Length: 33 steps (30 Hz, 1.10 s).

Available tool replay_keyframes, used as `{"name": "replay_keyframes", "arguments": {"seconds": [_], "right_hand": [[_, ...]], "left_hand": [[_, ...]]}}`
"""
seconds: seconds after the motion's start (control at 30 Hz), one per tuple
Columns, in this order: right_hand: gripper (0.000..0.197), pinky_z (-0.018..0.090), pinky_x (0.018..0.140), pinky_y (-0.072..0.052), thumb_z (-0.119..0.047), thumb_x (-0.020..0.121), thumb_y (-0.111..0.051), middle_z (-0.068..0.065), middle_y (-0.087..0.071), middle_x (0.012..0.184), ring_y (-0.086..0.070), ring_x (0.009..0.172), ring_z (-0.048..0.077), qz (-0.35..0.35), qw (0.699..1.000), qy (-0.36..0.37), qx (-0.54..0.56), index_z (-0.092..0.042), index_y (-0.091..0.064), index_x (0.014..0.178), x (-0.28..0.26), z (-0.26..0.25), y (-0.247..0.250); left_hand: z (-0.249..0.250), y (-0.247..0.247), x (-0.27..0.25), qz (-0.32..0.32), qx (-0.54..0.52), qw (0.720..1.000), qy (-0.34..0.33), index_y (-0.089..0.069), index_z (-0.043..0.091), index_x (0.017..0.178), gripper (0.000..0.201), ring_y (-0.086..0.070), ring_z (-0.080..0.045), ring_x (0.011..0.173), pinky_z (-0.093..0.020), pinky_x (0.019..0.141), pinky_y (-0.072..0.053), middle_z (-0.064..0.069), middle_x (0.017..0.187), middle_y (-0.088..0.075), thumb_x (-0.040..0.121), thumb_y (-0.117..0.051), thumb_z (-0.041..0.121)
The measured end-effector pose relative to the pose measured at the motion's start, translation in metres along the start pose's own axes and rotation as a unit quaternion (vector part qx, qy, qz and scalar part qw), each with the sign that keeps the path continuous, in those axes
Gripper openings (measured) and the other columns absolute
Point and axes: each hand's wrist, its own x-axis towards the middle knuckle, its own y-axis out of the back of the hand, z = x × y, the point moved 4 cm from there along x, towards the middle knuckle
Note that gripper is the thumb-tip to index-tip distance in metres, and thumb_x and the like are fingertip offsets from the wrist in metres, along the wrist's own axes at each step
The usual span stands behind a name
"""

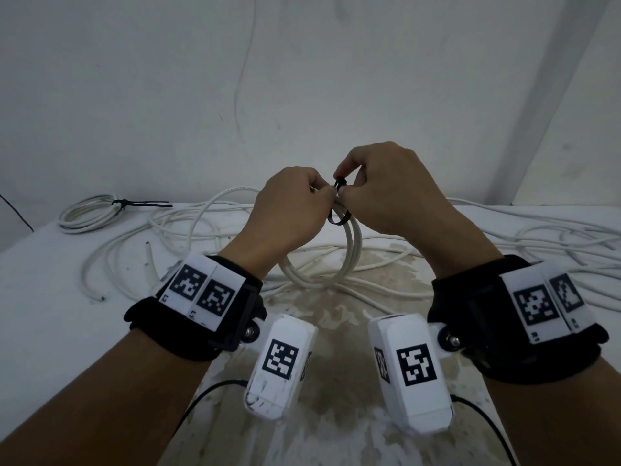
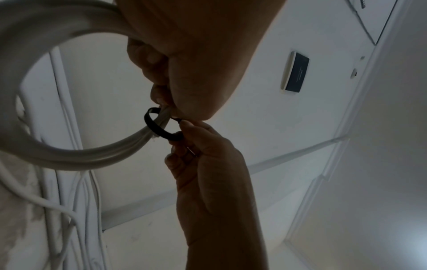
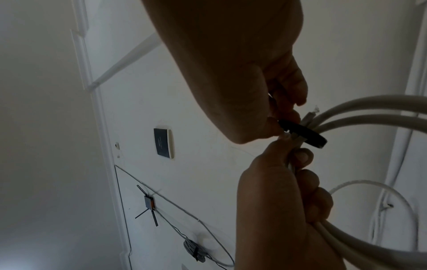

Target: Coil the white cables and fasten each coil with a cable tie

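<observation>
My left hand (image 1: 319,195) grips the top of a small white cable coil (image 1: 351,250), which hangs down to the table between my wrists. A black cable tie (image 1: 340,183) loops loosely around the coil's strands. My right hand (image 1: 344,183) pinches the tie at its head, right beside the left fingertips. In the left wrist view the tie (image 2: 153,127) forms an open ring around the coil (image 2: 69,155). In the right wrist view my thumb and fingers pinch the tie (image 3: 307,134) where the strands (image 3: 369,107) pass through.
A coil (image 1: 84,215) bound with a black tie lies at the back left of the white table (image 1: 50,297). Loose white cables (image 1: 537,237) sprawl across the back and right. The table meets a wall behind; a stained patch lies near me.
</observation>
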Motion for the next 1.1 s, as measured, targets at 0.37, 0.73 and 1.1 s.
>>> {"name": "replay_keyframes", "arguments": {"seconds": [0.37, 0.73, 1.1], "right_hand": [[0.010, 0.022, 0.070, -0.041, -0.020, 0.086, -0.068, -0.009, -0.058, 0.075, -0.060, 0.083, 0.012, 0.099, 0.995, 0.002, 0.029, -0.025, -0.062, 0.080, 0.004, 0.004, 0.000], [0.016, 0.024, 0.057, -0.047, -0.018, 0.087, -0.066, 0.003, -0.066, 0.078, -0.058, 0.066, 0.013, -0.010, 0.919, -0.187, 0.347, -0.002, -0.070, 0.090, -0.005, 0.014, 0.003], [0.007, 0.030, 0.066, -0.054, -0.013, 0.095, -0.061, 0.004, -0.066, 0.081, -0.063, 0.075, 0.018, 0.031, 0.873, -0.225, 0.433, -0.008, -0.064, 0.093, -0.002, 0.031, 0.015]], "left_hand": [[0.010, 0.002, -0.004, 0.009, -0.010, 0.999, -0.031, -0.069, 0.018, 0.083, 0.018, -0.047, -0.008, 0.056, -0.028, 0.059, -0.034, 0.010, 0.061, -0.054, 0.093, -0.056, 0.025], [0.014, 0.009, -0.004, 0.008, -0.059, 0.997, -0.044, -0.070, 0.022, 0.084, 0.016, -0.057, -0.009, 0.070, -0.018, 0.060, -0.040, 0.004, 0.076, -0.066, 0.095, -0.059, 0.024], [0.026, -0.010, -0.018, -0.079, -0.070, 0.989, -0.101, -0.072, 0.015, 0.085, 0.017, -0.043, -0.009, 0.052, -0.016, 0.046, -0.030, -0.021, 0.072, -0.062, 0.096, -0.060, 0.022]]}}
